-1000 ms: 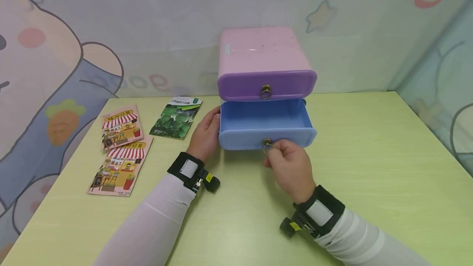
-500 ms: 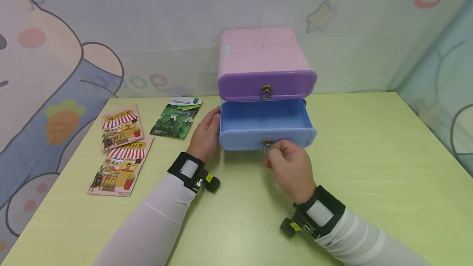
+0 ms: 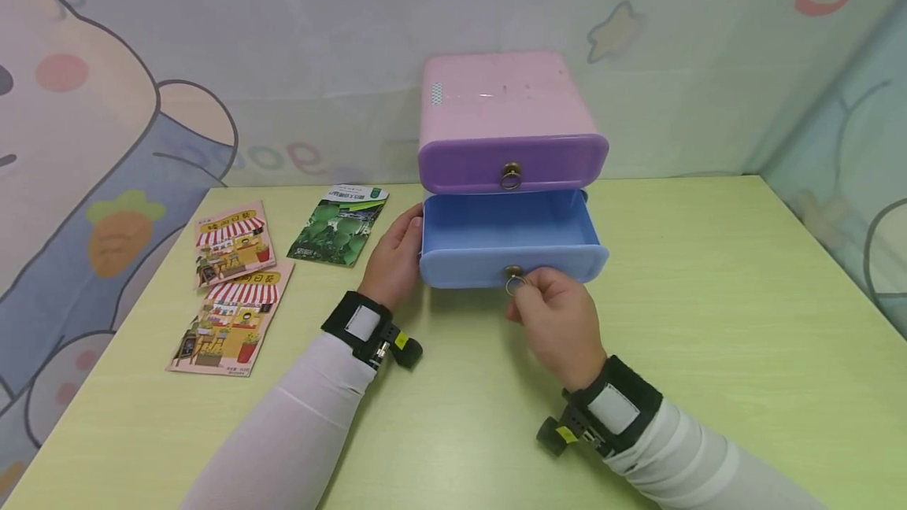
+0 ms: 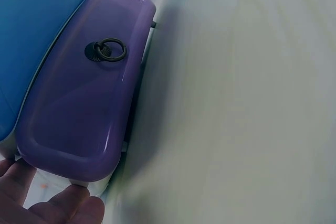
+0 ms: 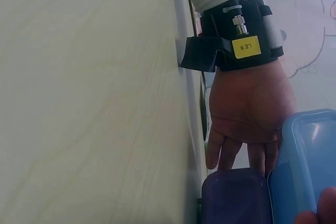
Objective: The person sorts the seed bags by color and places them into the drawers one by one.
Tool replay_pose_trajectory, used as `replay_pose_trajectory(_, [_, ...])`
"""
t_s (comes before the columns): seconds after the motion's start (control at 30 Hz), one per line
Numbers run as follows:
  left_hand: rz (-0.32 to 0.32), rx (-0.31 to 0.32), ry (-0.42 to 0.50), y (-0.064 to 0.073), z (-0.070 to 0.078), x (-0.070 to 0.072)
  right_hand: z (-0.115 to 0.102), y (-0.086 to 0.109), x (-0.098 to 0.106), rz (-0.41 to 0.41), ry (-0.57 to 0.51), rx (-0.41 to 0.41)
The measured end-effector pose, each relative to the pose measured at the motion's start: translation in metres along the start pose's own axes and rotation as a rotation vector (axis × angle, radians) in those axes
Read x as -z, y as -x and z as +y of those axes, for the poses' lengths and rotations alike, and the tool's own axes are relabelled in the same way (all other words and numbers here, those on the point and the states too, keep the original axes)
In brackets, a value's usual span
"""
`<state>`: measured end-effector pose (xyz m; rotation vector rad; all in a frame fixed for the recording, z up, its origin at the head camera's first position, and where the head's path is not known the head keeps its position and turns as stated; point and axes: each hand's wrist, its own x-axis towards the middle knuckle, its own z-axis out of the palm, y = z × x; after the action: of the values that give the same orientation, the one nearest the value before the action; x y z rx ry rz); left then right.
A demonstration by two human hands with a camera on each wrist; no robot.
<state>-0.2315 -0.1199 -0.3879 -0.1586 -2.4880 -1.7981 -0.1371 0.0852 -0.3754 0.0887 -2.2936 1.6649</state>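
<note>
A small drawer cabinet [image 3: 506, 97] with a pink top stands toward the back of the table. Its blue middle drawer [image 3: 460, 267] is pulled out, and its visible inside holds nothing. My right hand [image 3: 560, 325] pinches the brass ring pull [image 3: 512, 287] on that drawer between thumb and fingers. Against the cabinet's left side rests my left hand [image 3: 392, 264]; the right wrist view shows its fingers [image 5: 229, 153] extended along that side. The purple top drawer [image 3: 460, 168] is closed. Below the blue one, the left wrist view shows a purple bottom drawer [image 4: 73, 98], closed, its ring hanging free.
Two pink seed packets with striped awnings, an upper packet [image 3: 234, 246] and a lower packet [image 3: 230, 325], overlap at the table's left. A green seed packet [image 3: 338, 227] lies between them and the cabinet. Behind the table [image 3: 723, 321] hangs a cartoon-printed cloth [image 3: 319, 46].
</note>
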Motion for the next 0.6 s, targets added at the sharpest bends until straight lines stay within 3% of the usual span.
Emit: replay_pose_trajectory(0.6, [0.002, 0.021, -0.01, -0.0003, 0.0004, -0.0006, -0.0006, -0.0001, -0.0002, 0.005, 0.002, 0.003])
